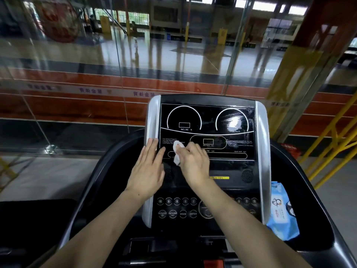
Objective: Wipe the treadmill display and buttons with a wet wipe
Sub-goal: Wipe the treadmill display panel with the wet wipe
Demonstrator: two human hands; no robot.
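Fingers of the right hand curl round one white wet wipe, pressing it on the display at its lower left. Left hand lies flat, fingers straight and together, on that corner. Wiping looks underway; the buttons below the display seem still to do. One blue wipe pack sits right of them.

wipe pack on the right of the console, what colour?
Light blue and white, with a penguin print on the pack; head view.
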